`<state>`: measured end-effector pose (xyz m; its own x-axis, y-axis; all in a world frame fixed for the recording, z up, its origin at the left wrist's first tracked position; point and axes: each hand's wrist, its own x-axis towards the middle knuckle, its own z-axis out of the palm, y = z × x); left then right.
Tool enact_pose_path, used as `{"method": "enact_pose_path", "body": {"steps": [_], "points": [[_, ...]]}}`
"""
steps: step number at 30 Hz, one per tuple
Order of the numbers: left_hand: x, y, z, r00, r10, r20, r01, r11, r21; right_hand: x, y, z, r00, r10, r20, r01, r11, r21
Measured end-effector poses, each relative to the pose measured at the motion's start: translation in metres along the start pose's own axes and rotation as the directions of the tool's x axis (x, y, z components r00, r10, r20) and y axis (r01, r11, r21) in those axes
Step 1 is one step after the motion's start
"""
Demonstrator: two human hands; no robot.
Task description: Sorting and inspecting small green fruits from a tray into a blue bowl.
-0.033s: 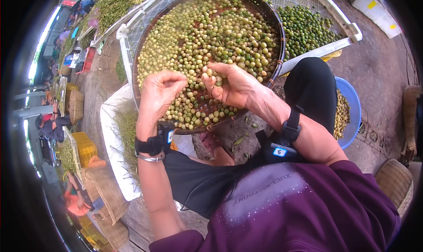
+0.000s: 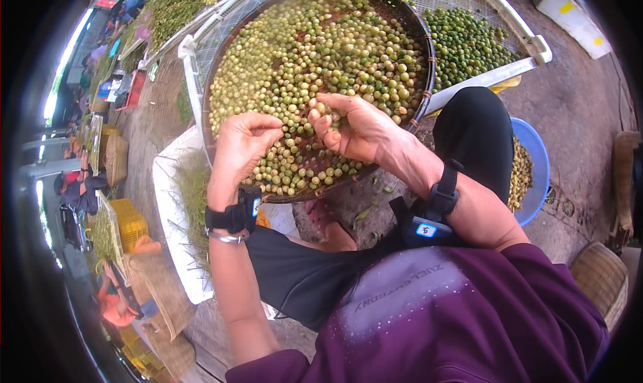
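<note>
A round woven tray (image 2: 431, 65) with a dark rim holds many small, round, yellow-green fruits (image 2: 375, 51). Over its near left part is my left hand (image 2: 244, 145), thumb and fingertips pinched together; what they hold, if anything, is too small to make out. My right hand (image 2: 358, 130), palm turned up and fingers curled, holds several of the fruits just to the right of it. A short gap separates the two hands. Below them, dark weave shows between the loose fruits near the tray's front edge.
Under the tray is a white mesh rack (image 2: 495, 78) with darker green fruits (image 2: 462, 44) at the right. A blue basin (image 2: 539, 175) of fruits stands beside my knee. Left are a white foam box (image 2: 171, 209) with green stems, wicker baskets (image 2: 151, 282) and people farther off.
The fingers of my left hand have shifted slightly in their pinch. My right hand stays in place with its fruits.
</note>
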<state>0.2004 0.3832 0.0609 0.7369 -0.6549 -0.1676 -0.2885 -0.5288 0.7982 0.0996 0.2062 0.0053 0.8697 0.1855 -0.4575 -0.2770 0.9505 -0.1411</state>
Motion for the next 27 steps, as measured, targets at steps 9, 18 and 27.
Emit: {"method": "enact_pose_path", "body": {"steps": [9,18,27], "points": [[0.005,-0.026,0.012,0.966,0.154,0.210,-0.256,0.711,0.655,-0.010,-0.004,0.003,0.992,-0.092,0.088,0.105,0.983,-0.151],[0.000,-0.031,0.013,0.983,0.176,0.059,-0.176,0.782,0.598,-0.009,-0.002,0.002,0.995,-0.090,0.029,0.095,0.972,-0.216],[-0.013,-0.013,-0.016,0.986,-0.146,-0.075,0.140,0.986,-0.085,-0.012,-0.001,0.005,0.997,-0.081,-0.002,0.079,0.975,-0.209]]}}
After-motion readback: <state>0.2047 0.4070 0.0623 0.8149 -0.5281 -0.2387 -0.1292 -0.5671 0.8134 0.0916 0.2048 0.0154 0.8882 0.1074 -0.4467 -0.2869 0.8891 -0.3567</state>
